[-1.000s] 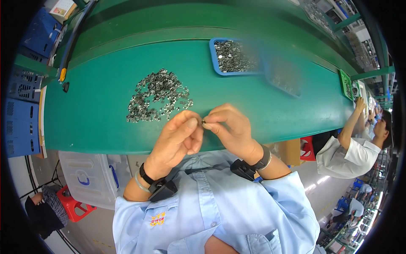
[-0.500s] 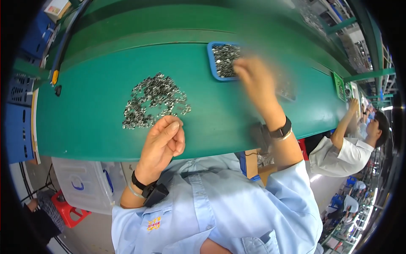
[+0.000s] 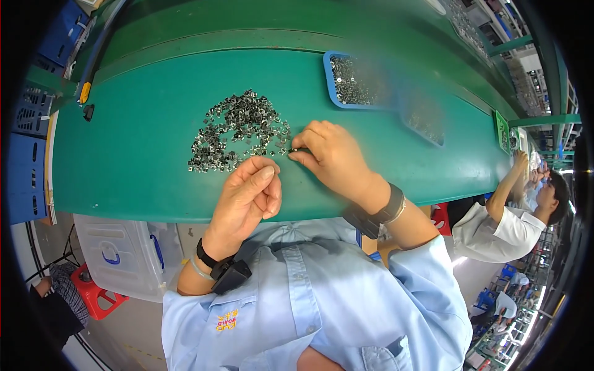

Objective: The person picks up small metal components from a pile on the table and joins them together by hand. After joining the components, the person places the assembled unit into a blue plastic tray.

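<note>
A loose heap of small black and silver metal parts is spread on the green bench top. Just in front of the heap's near edge, my left hand is closed, with the thumb pressed against the curled fingers. Whatever may be between them is hidden. At the heap's right edge, my right hand pinches a small dark metal part between thumb and forefinger. Beyond it, toward the back, stands a blue-rimmed tray holding many small metal pieces; its right side is blurred.
Right of the tray lies a clear container, seen hazily. A yellow-ended tool is at the far left. Below the bench's left side are a clear lidded box and a red stool. Another person works at the right.
My right hand has come from the blue tray down and left to the heap's edge. My left hand stays closed in nearly the same place.
</note>
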The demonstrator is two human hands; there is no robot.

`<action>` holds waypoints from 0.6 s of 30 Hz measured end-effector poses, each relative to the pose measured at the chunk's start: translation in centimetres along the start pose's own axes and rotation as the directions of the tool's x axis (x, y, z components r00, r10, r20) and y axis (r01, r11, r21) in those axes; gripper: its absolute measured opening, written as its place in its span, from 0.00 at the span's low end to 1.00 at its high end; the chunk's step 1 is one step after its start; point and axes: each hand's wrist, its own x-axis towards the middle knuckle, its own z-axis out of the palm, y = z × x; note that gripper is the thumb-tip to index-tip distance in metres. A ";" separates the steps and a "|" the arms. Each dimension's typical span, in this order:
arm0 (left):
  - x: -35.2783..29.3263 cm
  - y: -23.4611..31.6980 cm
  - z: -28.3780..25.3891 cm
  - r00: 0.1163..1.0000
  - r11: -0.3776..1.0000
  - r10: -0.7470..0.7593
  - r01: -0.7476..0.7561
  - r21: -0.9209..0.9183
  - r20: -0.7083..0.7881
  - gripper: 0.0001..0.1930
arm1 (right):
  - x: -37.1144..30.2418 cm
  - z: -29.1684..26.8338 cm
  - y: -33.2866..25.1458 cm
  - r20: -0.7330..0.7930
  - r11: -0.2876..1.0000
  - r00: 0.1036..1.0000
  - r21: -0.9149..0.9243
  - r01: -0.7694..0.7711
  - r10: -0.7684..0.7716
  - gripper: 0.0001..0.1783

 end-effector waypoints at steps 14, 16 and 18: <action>1.1 -0.3 3.2 0.991 0.966 -0.113 0.126 0.224 -0.067 0.09 | -2.4 -2.3 -0.7 -0.147 0.944 0.989 0.326 0.048 0.001 0.13; 1.4 -0.5 3.2 0.991 0.967 -0.127 0.135 0.215 -0.051 0.09 | -2.7 -2.3 -0.8 -0.161 0.942 0.986 0.322 0.091 -0.040 0.13; 1.7 -0.8 3.2 0.988 0.969 -0.156 0.155 0.191 -0.010 0.10 | -3.0 -2.2 -0.8 -0.171 0.943 0.985 0.329 0.047 0.010 0.12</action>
